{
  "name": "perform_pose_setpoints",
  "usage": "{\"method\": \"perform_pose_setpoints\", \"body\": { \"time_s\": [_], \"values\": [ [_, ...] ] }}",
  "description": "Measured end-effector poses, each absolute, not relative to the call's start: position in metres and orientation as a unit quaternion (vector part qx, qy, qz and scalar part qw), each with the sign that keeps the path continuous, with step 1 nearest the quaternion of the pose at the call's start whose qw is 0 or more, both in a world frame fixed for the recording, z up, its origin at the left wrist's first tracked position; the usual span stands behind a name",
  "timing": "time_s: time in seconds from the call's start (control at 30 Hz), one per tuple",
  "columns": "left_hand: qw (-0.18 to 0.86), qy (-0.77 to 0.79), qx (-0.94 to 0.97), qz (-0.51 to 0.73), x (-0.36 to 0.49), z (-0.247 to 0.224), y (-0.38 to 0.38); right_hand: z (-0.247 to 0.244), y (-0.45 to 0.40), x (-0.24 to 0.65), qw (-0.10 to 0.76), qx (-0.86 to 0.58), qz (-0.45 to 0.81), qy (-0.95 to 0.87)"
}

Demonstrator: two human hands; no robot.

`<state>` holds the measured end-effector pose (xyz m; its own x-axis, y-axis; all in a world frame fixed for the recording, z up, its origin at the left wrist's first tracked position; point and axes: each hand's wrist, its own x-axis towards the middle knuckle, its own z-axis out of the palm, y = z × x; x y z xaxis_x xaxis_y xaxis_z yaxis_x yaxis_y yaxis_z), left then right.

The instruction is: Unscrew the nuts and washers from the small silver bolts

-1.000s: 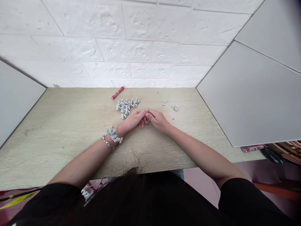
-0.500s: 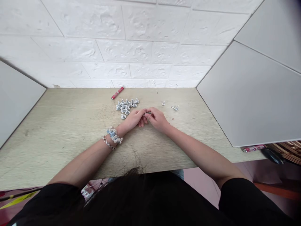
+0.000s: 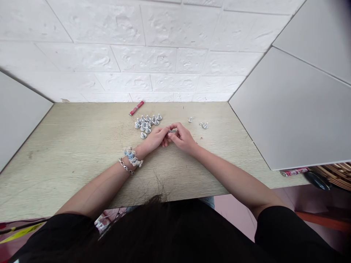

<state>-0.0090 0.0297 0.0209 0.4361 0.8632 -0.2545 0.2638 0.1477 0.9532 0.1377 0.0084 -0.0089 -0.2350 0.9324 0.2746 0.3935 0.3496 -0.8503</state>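
Note:
My left hand (image 3: 157, 138) and my right hand (image 3: 183, 139) meet over the middle of the table. Between their fingertips is a small silvery bolt (image 3: 172, 131), lying roughly sideways; its left end is hidden in the left fingers. The right thumb and forefinger close around its other end. Just left of my left hand, several bolts with washers (image 3: 143, 123) stand shank-up in a cluster. One more bolt (image 3: 143, 135) sits at the cluster's near edge. Right of my hands are a small bolt (image 3: 190, 119), a nut (image 3: 201, 124) and a bolt with a washer (image 3: 205, 125).
Behind the cluster a red tube-like stick (image 3: 136, 108) lies on the wooden table (image 3: 90, 153). A white brick-patterned wall (image 3: 161, 60) rises at the back, with grey panels (image 3: 296, 109) at both sides. Another red wrapper (image 3: 294, 172) and a dark object (image 3: 316, 180) are at the right edge.
Both hands stay in nearly the same place. My right fingers have shifted slightly around the bolt, with the forefinger a little more raised.

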Motion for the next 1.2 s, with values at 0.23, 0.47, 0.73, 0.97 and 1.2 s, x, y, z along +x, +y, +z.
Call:
{"method": "perform_pose_setpoints", "body": {
  "time_s": [0.23,0.47,0.73,0.97,1.2],
  "values": [
    [0.587,0.454,0.63,0.229,-0.0096,0.0183,0.0292,-0.0108,0.0121,0.1395,0.412,-0.471,0.332,-0.706],
    [0.583,0.456,0.632,0.231,-0.0106,0.015,0.0315,-0.0104,0.0133,0.1394,0.412,-0.47,0.303,-0.719],
    [0.586,0.453,0.628,0.237,-0.0108,0.0136,0.0324,-0.0106,0.0144,0.1385,0.419,-0.465,0.326,-0.708],
    [0.586,0.455,0.625,0.243,-0.0103,0.0146,0.0309,-0.0107,0.0132,0.1373,0.426,-0.457,0.416,-0.661],
    [0.586,0.46,0.623,0.238,-0.0099,0.0159,0.0303,-0.0086,0.0135,0.1382,0.402,-0.466,0.359,-0.702]
  ]
}}
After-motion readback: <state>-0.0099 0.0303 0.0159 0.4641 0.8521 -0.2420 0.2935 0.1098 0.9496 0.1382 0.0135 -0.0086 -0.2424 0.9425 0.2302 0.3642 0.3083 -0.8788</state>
